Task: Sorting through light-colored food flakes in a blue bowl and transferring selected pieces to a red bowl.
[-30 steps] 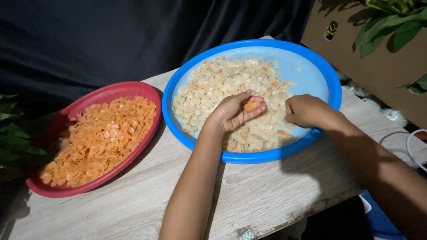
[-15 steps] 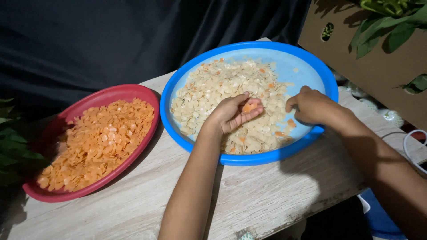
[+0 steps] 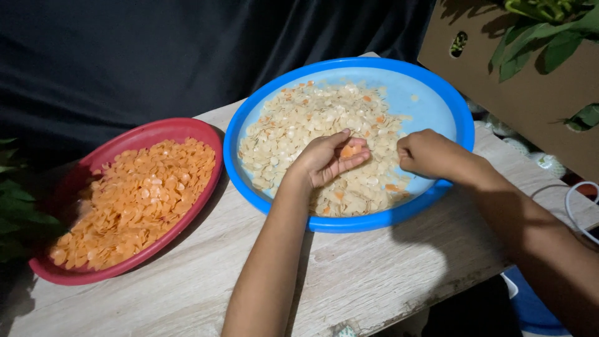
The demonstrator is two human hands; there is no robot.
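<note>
Head view is showing the left hand (image 3: 329,159) cupping orange chips (image 3: 347,150) over the blue tray (image 3: 458,112) of pale chips (image 3: 299,131), while the right hand (image 3: 427,153) is pinching closed beside it; red tray (image 3: 156,132) is sitting left on the counter (image 3: 374,274)

My one view, worn on my head

It looks steeply down and forward at the wooden table (image 3: 187,293) from close above, my forearms entering at the bottom edge, dark cloth (image 3: 156,56) across the far side; no second view shares this.
</note>
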